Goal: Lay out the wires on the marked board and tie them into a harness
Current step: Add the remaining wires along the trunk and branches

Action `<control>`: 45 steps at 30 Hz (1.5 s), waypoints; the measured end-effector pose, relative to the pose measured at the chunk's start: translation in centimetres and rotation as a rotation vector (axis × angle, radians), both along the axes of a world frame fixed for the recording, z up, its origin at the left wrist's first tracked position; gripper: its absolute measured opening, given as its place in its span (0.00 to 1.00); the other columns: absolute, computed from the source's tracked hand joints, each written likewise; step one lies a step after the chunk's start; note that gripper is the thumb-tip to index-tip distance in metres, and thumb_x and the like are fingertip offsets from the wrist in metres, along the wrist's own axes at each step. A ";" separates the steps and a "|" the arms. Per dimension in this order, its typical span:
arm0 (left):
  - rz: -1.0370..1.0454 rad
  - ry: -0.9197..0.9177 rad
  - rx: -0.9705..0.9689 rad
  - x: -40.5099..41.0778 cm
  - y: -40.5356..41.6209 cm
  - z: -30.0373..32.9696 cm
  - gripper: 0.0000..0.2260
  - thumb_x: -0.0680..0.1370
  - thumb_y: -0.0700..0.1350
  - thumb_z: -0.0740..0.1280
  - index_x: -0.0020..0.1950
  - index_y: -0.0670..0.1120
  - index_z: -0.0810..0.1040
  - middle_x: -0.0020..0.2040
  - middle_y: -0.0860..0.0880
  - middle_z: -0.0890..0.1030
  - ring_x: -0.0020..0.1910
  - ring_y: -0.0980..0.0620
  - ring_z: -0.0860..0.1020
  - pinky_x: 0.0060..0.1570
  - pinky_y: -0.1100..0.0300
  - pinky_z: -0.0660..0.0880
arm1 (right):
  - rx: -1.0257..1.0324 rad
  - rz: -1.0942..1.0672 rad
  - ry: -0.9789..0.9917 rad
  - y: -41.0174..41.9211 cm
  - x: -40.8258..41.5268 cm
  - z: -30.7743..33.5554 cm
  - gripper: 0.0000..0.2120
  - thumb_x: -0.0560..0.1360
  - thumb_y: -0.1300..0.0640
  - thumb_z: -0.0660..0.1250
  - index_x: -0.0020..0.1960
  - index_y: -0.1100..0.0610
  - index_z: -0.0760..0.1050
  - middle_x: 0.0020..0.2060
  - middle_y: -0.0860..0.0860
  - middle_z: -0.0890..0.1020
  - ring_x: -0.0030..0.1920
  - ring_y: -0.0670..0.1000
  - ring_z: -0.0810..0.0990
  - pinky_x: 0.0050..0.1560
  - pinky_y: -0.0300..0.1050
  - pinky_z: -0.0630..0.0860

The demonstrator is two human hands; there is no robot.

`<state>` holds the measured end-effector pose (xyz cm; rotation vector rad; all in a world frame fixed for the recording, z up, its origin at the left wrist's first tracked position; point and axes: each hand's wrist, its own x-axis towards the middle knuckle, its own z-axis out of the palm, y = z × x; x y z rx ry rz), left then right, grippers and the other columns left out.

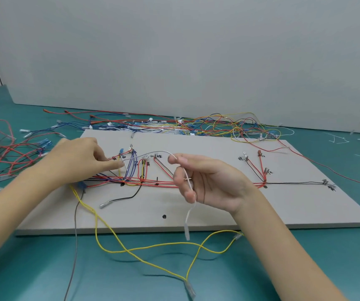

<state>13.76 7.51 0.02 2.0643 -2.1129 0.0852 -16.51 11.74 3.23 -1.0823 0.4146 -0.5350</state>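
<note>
Two hands stretch a white wire over a grey board laid with wires.

The left hand pinches one end near the board's left markings; the right hand grips the wire mid-board, its sleeved tail hanging past the front edge. Yellow wires trail onto the green table.

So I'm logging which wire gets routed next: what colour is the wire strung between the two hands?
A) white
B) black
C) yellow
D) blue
A: the white wire arcs from the left hand's fingertips to the right hand, which pinches it, its sleeved end hanging below; the yellow wire lies loose on the table.
</note>
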 end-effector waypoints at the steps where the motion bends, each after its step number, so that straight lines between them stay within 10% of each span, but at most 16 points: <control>1: -0.004 -0.019 -0.009 -0.1 0.1 0.0 0.31 0.63 0.81 0.51 0.35 0.59 0.81 0.40 0.57 0.74 0.38 0.61 0.73 0.47 0.54 0.66 | 0.013 0.004 -0.006 0.1 0.2 0.0 0.06 0.79 0.58 0.57 0.52 0.57 0.72 0.31 0.50 0.83 0.24 0.47 0.78 0.26 0.36 0.74; 11: -0.023 -0.101 -0.012 -0.4 0.8 -0.1 0.42 0.55 0.84 0.46 0.46 0.58 0.82 0.42 0.59 0.72 0.42 0.53 0.73 0.43 0.56 0.65 | -0.124 0.088 0.285 -1.0 -1.7 0.3 0.09 0.81 0.58 0.58 0.49 0.59 0.76 0.20 0.52 0.73 0.13 0.41 0.57 0.15 0.31 0.55; 31: 0.029 0.038 -0.066 0.0 1.4 -1.2 0.33 0.59 0.80 0.57 0.49 0.58 0.82 0.44 0.56 0.72 0.48 0.51 0.72 0.43 0.55 0.65 | -0.309 -0.111 0.791 -2.9 -6.7 -1.1 0.08 0.79 0.57 0.65 0.49 0.60 0.80 0.27 0.58 0.79 0.16 0.46 0.63 0.18 0.35 0.54; 45: 0.059 0.279 -0.074 -0.3 1.9 -1.8 0.32 0.55 0.76 0.67 0.56 0.65 0.72 0.56 0.55 0.67 0.64 0.47 0.61 0.61 0.45 0.63 | -0.330 -0.341 0.963 -2.7 -5.7 -2.3 0.08 0.75 0.60 0.71 0.41 0.60 0.74 0.23 0.54 0.78 0.16 0.45 0.62 0.17 0.34 0.55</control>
